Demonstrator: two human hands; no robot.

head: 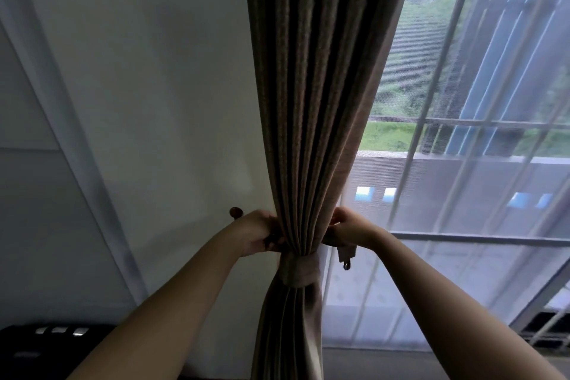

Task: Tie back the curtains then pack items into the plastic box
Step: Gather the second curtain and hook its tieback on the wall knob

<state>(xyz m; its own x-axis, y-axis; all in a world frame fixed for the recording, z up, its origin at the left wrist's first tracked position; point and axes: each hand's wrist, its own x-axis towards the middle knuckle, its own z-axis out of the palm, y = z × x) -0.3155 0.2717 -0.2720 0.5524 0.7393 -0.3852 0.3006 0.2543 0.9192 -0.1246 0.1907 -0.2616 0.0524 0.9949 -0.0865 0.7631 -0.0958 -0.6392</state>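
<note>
The left hand (260,233) is curling its fingers tight on the left edge of the curtain (311,102). Something dark is sitting in that grip, but I cannot tell what it is. The right hand (348,227) is pinching the tie-back (297,270) at the curtain's right edge. A short loose end with a small ring is hanging just under that hand. The tie-back is a smooth flat band. It is hugging the curtain just below both hands and squeezing it thin. The curtain is brown and thick, hanging in long folds. A round dark knob (236,212) is sticking out of the white wall (154,86) just left of the curtain, near the left hand. Right of the curtain, a thin see-through net curtain (462,256) is hanging flat, leaving open room on that side.
</note>
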